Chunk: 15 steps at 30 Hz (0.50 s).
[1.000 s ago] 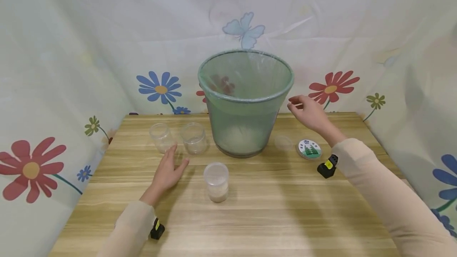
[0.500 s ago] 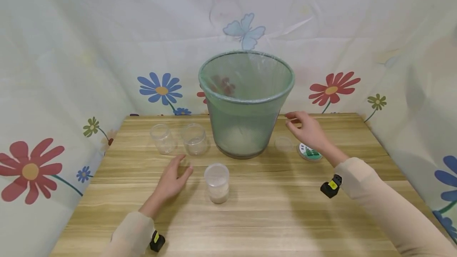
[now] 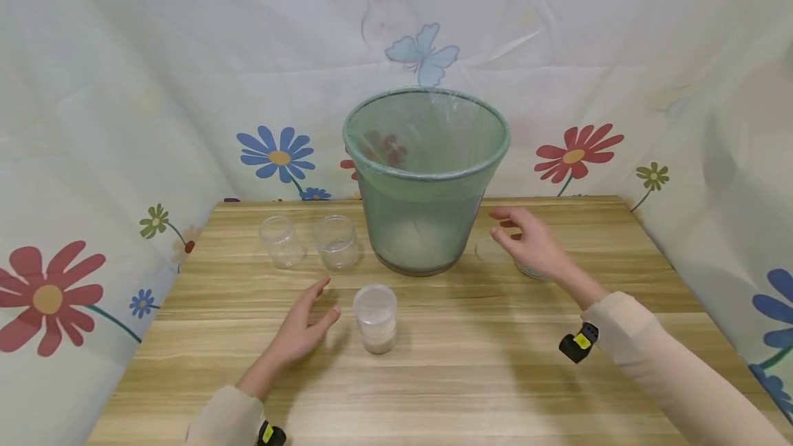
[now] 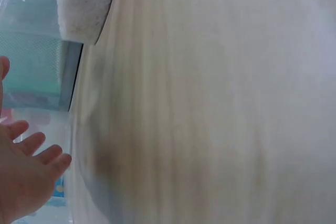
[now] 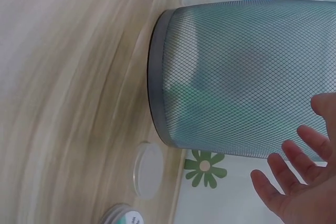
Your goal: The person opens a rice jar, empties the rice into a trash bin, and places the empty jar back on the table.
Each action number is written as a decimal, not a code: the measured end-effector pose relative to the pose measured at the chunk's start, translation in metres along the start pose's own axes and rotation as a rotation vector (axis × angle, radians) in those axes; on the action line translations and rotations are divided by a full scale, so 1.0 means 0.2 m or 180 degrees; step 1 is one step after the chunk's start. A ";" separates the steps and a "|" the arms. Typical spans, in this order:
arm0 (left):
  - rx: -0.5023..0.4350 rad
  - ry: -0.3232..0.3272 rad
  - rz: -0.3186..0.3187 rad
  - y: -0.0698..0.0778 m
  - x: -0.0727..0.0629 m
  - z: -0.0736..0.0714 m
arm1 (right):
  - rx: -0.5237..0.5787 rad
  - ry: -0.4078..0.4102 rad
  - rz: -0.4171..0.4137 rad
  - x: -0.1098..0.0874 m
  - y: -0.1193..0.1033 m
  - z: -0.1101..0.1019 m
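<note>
Beside the bin (image 3: 421, 219), the right hand (image 3: 529, 245) is lowering near the lid (image 5: 149, 170); beside the tub (image 3: 376, 322) on the desk (image 3: 446, 377), the left hand (image 3: 302, 327) is leaving the jars (image 3: 336, 246), so both are gripping nothing, fingers apart.

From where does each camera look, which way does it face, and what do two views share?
Head: worn on the head, facing forward and down at the table; left hand, right hand and both sleeves show.
Left wrist: worn there, looking across the table past a partly filled cup; left hand at left edge.
Right wrist: worn there, looking across it at the green bin; right hand at lower right.
Head and right wrist share the bin.
</note>
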<state>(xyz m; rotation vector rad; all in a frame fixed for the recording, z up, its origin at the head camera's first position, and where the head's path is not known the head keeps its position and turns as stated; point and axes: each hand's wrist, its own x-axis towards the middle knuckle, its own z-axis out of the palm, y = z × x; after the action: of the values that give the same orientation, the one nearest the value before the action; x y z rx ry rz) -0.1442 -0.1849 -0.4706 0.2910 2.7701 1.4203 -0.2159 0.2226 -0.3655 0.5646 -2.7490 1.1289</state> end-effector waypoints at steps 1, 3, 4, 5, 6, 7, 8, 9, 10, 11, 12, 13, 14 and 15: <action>-0.0049 -0.0036 -0.0006 0.00 -0.01 0.01 | 0.0015 0.0005 0.0000 0.00 0.00 0.01; -0.0168 -0.0090 -0.0018 0.00 -0.02 0.01 | 0.0039 0.0016 -0.0025 -0.01 0.01 0.02; -0.0221 -0.0105 -0.0015 0.00 -0.03 0.02 | 0.0052 0.0030 -0.0047 -0.02 0.01 0.03; -0.0286 -0.0126 -0.0017 0.00 -0.03 0.03 | 0.0063 0.0046 -0.0066 -0.02 0.01 0.03; -0.0349 -0.0153 -0.0002 0.00 -0.04 0.04 | 0.0071 0.0057 -0.0079 -0.02 0.02 0.04; -0.0396 -0.0181 0.0020 0.00 -0.04 0.04 | 0.0077 0.0073 -0.0110 -0.03 0.02 0.05; -0.0447 -0.0209 0.0028 0.00 -0.04 0.05 | 0.0091 0.0087 -0.0134 -0.03 0.02 0.06; -0.0493 -0.0246 0.0046 0.00 -0.05 0.06 | 0.0095 0.0103 -0.0160 -0.03 0.02 0.07; -0.0535 -0.0283 0.0061 -0.01 -0.05 0.07 | 0.0108 0.0114 -0.0174 -0.04 0.02 0.07; -0.0567 -0.0328 0.0081 -0.01 -0.05 0.08 | 0.0112 0.0130 -0.0202 -0.04 0.01 0.08; -0.0584 -0.0366 0.0105 -0.01 -0.06 0.09 | 0.0130 0.0136 -0.0227 -0.05 0.01 0.09; -0.0598 -0.0401 0.0119 0.00 -0.06 0.10 | 0.0142 0.0141 -0.0259 -0.05 0.00 0.10; -0.0607 -0.0430 0.0135 0.00 -0.06 0.10 | 0.0155 0.0144 -0.0290 -0.06 0.00 0.10; -0.0618 -0.0452 0.0166 0.01 -0.06 0.11 | 0.0160 0.0147 -0.0327 -0.06 -0.01 0.11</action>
<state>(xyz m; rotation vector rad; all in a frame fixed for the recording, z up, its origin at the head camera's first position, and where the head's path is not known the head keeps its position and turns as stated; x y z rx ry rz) -0.1301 -0.1684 -0.4832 0.4425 2.5082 1.5981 -0.2030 0.2090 -0.3830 0.6691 -2.6267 1.1750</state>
